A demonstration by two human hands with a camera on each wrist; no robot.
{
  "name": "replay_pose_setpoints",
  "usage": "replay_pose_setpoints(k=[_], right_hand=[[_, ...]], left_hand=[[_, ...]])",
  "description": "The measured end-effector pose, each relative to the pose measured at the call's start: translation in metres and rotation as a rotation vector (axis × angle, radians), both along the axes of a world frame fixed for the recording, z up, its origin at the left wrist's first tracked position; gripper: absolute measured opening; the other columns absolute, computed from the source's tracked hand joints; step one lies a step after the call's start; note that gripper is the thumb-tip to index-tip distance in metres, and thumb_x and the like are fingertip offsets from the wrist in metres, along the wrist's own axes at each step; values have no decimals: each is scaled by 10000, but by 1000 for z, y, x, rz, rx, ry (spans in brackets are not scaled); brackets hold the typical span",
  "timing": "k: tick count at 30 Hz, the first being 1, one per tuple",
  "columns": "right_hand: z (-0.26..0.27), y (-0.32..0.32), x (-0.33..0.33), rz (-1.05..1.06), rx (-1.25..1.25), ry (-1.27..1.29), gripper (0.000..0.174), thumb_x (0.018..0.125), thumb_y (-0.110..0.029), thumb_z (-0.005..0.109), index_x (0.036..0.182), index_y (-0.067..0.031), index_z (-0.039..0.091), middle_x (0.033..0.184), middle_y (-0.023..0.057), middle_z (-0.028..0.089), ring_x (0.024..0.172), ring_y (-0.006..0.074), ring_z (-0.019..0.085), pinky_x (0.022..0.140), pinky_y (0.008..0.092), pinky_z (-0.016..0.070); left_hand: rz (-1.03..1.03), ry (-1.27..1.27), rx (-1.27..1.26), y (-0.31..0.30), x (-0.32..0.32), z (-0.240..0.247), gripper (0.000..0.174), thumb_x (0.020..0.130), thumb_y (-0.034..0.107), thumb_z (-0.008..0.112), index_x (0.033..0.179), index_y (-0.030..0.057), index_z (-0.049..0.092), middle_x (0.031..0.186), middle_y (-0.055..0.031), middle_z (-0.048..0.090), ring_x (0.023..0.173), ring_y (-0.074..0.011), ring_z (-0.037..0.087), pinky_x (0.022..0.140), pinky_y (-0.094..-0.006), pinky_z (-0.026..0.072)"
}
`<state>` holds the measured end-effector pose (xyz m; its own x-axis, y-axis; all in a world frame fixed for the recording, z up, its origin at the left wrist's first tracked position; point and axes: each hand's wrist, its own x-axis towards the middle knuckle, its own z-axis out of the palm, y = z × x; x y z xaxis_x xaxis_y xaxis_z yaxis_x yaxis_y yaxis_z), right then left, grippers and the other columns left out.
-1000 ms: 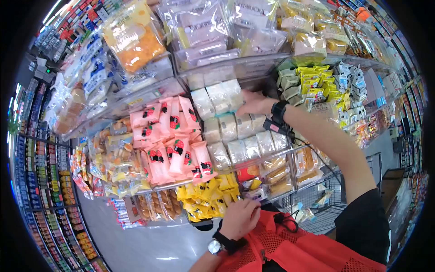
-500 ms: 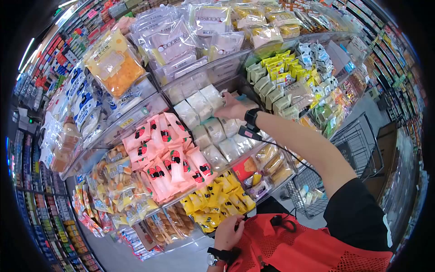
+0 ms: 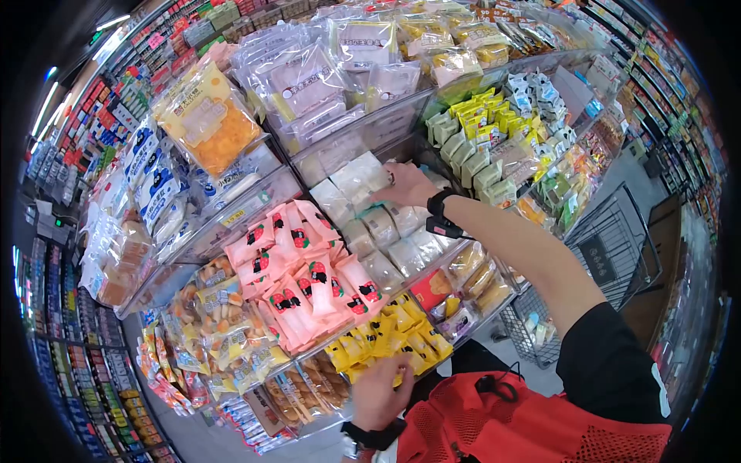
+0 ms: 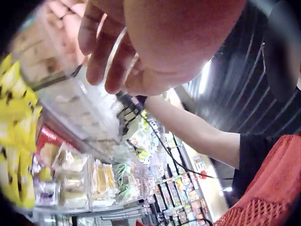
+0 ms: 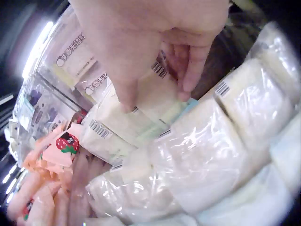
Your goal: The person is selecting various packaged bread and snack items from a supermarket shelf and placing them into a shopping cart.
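In the head view, my right hand (image 3: 409,185) reaches into the compartment of white plastic-wrapped packs, at the right end of the back row. The right wrist view shows its thumb and fingers on opposite sides of a white wrapped pack (image 5: 157,101) with a barcode label, pinching it. That pack sits close against its neighbour in the row. More white packs (image 5: 202,155) lie in front. My left hand (image 3: 378,393) hovers by the front edge of the display, over yellow packets (image 3: 386,339). Its fingers are loosely bent and hold nothing.
Pink strawberry-print packets (image 3: 309,285) fill the compartment to the left. Clear dividers and panels (image 3: 370,131) separate the sections. Small green and yellow packets (image 3: 478,139) stand to the right. A wire shopping cart (image 3: 610,247) is at the right, with shelves (image 3: 69,332) along the left.
The head view has swung, showing more of the right side and cart. My right hand has come from the gap beside the back row onto its end pack. My left hand has shifted over the yellow packets.
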<state>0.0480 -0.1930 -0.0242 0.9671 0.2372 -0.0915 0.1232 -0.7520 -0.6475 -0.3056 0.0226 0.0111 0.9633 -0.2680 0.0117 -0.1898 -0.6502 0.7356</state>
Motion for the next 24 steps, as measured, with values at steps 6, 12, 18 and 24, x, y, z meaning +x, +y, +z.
replay_pose_setpoints(k=[6, 12, 18, 24], right_hand=[[5, 1, -2, 38, -146, -14, 871, 739, -657, 741, 1253, 29, 588, 1129, 268, 703, 1075, 417, 676, 943, 450, 531], [-21, -6, 3, 96, 81, 9, 929, 766, -570, 776, 1411, -1, 426, 1274, 312, 614, 1197, 434, 608, 1016, 454, 487], [-25, 0, -5, 128, 336, -7, 896, 874, -296, 740, 1542, -44, 199, 1302, 309, 599, 1200, 437, 601, 1010, 454, 488], [-29, -9, 2, 164, 347, 72, 764, 899, -257, 677, 1503, -26, 270, 1126, 281, 677, 1003, 414, 689, 861, 470, 536]], left_hand=[[-116, -212, 274, 25, 101, 75, 242, 882, 161, 706, 1102, 77, 649, 962, -121, 675, 873, -329, 671, 763, -430, 530], [-271, -305, 442, 18, 177, 75, 390, 877, 215, 700, 1215, 40, 613, 1092, -168, 646, 1002, -377, 632, 855, -459, 512], [-468, -124, 571, 14, 249, 79, 540, 899, 286, 693, 1340, 11, 547, 1292, -234, 577, 1193, -422, 561, 1006, -498, 458], [-488, -112, 845, 5, 289, 49, 726, 896, 377, 671, 1509, 70, 431, 1533, -248, 409, 1393, -436, 416, 1132, -517, 374]])
